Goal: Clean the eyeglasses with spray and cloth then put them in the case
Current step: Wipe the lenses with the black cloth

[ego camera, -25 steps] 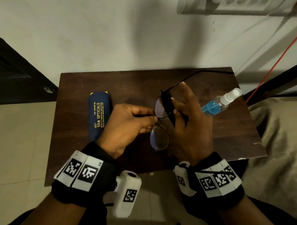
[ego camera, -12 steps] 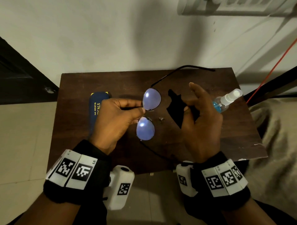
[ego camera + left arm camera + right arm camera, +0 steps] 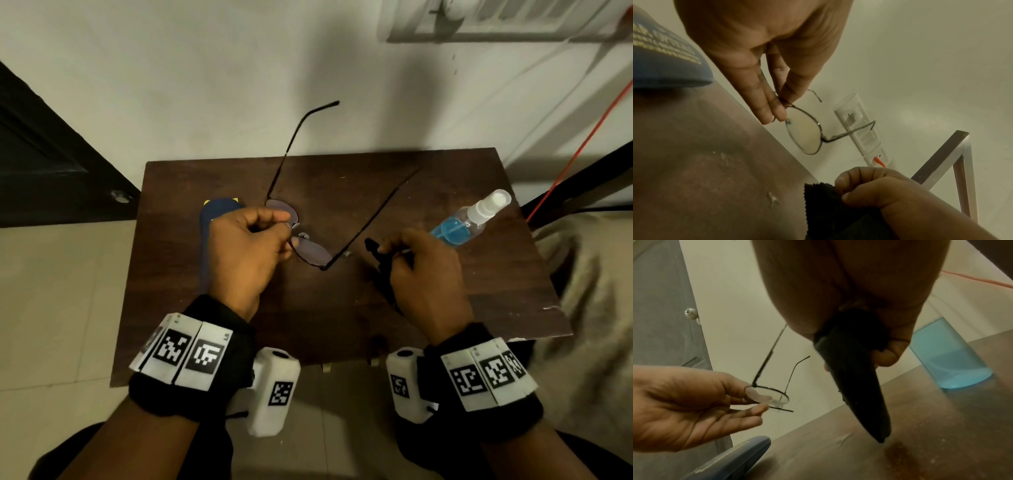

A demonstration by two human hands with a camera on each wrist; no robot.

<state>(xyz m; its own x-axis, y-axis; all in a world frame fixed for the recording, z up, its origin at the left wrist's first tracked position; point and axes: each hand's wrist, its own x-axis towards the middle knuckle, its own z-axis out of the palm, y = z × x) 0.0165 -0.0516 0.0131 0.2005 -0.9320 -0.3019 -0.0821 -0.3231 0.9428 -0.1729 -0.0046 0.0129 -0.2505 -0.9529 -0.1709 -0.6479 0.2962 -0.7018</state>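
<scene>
Above the desk (image 3: 342,308), the left hand (image 3: 246,253) pinches the open eyeglasses (image 3: 310,251) at the bridge; the right hand (image 3: 424,274) grips the black cloth (image 3: 378,260), apart from them

Almost nothing here reads clearly. My blue glasses case (image 3: 663,53) carries several lines of gold print, but in the left wrist view they are too blurred for me to make out a single word. The white tags on my wristbands (image 3: 186,353) and on the small white boxes (image 3: 274,390) at my wrists show only black-and-white square code patterns, with no letters I can read.
</scene>
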